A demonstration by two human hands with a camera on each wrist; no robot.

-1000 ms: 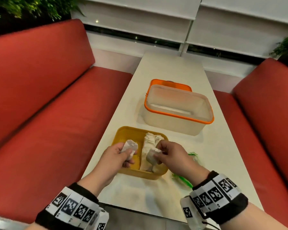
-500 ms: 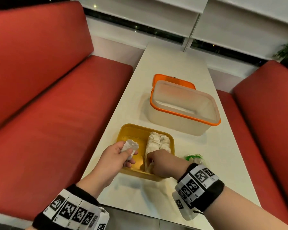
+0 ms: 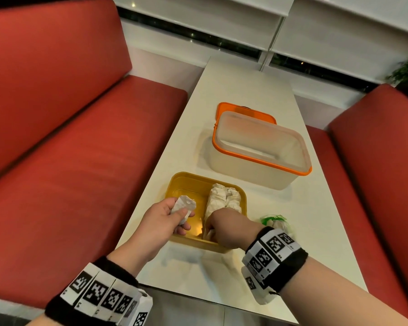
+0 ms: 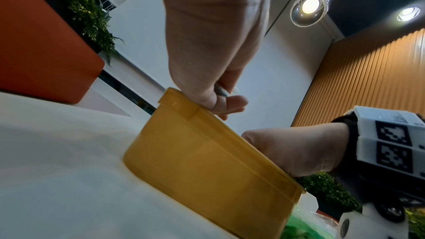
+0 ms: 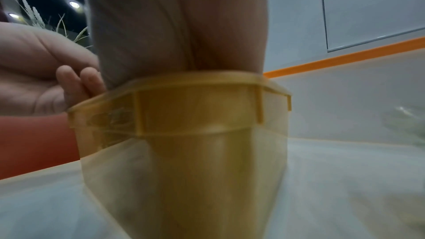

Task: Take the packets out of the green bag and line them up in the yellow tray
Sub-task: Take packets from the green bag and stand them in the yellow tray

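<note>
The yellow tray point(image 3: 193, 178) point(image 4: 207, 161) point(image 5: 195, 108) stands near the table's front edge. Two white packets point(image 3: 223, 198) lie side by side along its right half. My left hand point(image 3: 185, 215) point(image 4: 220, 101) hovers over the tray's left rim and grips a crumpled white packet point(image 3: 184, 203). My right hand point(image 3: 218, 231) point(image 5: 179, 34) reaches down into the tray's near right corner, fingers curled on another white packet point(image 3: 209, 232); its fingertips are hidden. The green bag point(image 3: 276, 220) point(image 4: 306, 228) lies on the table right of the tray, partly behind my right wrist.
A clear box with an orange rim point(image 3: 262, 161) stands just behind the tray, its orange lid point(image 3: 245, 111) lying behind it. Red benches point(image 3: 80, 161) flank the narrow white table point(image 3: 245, 78) on both sides.
My right hand has moved down and to the left with its packet, into the near end of the tray. The left hand has stayed over the tray's left rim with its packet.
</note>
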